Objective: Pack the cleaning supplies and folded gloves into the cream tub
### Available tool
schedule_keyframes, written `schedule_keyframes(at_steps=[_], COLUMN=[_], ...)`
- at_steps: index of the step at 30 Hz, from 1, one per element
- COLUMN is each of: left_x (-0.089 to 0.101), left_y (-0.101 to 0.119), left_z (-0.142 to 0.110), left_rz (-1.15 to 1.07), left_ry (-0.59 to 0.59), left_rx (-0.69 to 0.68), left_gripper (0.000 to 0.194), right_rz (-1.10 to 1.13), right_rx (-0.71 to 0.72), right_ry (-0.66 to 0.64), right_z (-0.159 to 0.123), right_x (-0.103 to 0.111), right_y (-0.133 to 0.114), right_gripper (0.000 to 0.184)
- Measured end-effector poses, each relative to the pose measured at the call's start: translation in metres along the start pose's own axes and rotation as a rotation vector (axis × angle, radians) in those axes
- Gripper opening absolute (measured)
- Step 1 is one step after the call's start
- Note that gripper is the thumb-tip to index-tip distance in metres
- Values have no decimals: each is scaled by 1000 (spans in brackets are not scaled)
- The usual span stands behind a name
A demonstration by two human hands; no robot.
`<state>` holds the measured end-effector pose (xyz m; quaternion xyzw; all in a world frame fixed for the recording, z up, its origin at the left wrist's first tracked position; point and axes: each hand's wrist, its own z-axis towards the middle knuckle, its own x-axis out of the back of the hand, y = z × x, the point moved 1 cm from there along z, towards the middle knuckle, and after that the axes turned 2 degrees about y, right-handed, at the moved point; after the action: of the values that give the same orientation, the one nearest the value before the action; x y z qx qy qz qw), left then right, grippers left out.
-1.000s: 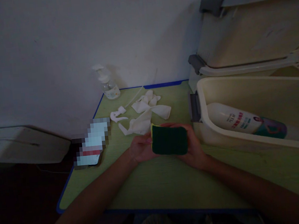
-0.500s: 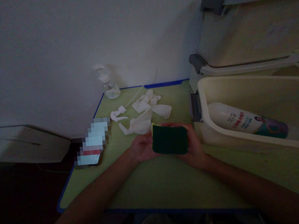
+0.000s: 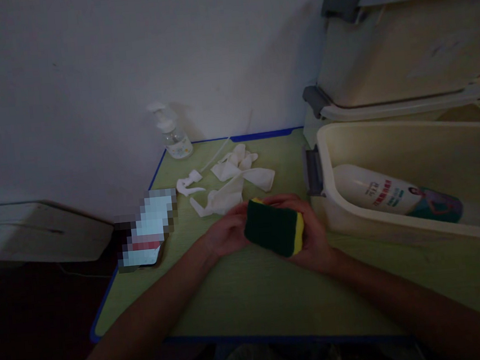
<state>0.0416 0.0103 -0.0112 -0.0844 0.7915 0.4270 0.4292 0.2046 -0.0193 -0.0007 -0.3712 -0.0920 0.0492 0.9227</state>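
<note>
A scouring sponge (image 3: 273,232), dark green on its face with a yellow edge showing at the right, is held above the green table (image 3: 243,298). My left hand (image 3: 225,236) grips its left end with the fingers curled behind it. My right hand (image 3: 313,235) wraps round its right end and back. Both forearms reach in from the bottom of the picture. Just beyond the hands lies a crumpled pair of white gloves (image 3: 234,183).
A cream plastic tub (image 3: 402,232) at the right holds a lying white bottle (image 3: 387,191); closed storage boxes (image 3: 401,45) stack behind it. A pump bottle (image 3: 171,134) stands by the wall, a white spray head (image 3: 189,185) and a phone (image 3: 149,228) lie left.
The sponge has been turned in my hands: its right end swung toward me, so the yellow edge now shows at the right instead of the upper left.
</note>
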Motion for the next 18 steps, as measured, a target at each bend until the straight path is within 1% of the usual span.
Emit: schedule_keyframes(at_steps=[5,9,18], left_x=[-1,-1,-4], left_y=[0,-2,-6], left_z=[2,4,6], left_rz=[16,24,70], left_ry=[-41,-41,-29], left_rx=[-5,-16,-1], left_gripper=[36,41,39], right_rz=[29,11,-81], right_rx=[2,14,64], right_ry=[-23,-34,-71], right_z=[-1,0,2], right_x=[-2,-3,-3], right_y=[1,1,-1], right_gripper=[57,55,54])
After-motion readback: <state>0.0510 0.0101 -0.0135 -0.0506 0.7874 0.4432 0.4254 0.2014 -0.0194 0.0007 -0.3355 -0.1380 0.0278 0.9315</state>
